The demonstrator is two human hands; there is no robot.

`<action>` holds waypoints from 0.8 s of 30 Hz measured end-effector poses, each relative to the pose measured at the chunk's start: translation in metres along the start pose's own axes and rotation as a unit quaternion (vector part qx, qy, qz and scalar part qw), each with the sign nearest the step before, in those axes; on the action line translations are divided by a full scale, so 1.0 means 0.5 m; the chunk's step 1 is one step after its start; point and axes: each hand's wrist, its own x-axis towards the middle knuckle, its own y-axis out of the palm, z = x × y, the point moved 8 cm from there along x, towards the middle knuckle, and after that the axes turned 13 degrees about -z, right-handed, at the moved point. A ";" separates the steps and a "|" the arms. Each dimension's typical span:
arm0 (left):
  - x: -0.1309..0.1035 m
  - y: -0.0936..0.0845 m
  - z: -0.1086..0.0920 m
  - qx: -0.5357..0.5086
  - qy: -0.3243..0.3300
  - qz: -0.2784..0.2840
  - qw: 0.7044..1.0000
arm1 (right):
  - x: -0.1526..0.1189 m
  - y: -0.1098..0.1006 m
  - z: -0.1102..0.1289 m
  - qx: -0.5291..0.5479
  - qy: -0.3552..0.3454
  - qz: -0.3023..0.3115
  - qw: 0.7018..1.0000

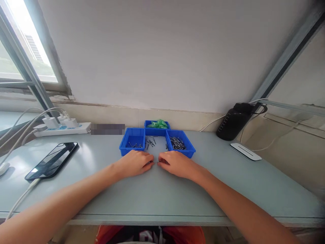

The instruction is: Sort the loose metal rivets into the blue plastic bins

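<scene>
My left hand [135,162] and my right hand [177,163] face each other just above the table, fingers pinched closed. A thin threaded screw [155,162] lies level between them, one end at each hand's fingertips; the fingers hide its ends. Behind my left hand is a blue bin [122,145] with several screws on its floor. Beyond my right hand, another blue bin [191,148] holds a heap of metal screws [177,143]. Loose screws [150,142] lie on the table between the two bins.
A third blue bin [157,131] at the back holds crumpled green plastic [158,124]. A charging phone [53,160] and a power strip [76,129] are on the left. At the right stand a black bottle [232,122] and a flat white device [245,151].
</scene>
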 end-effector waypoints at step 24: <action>0.002 -0.009 -0.006 -0.018 0.023 -0.038 0.999 | -0.007 0.007 0.015 0.014 -0.031 0.011 0.999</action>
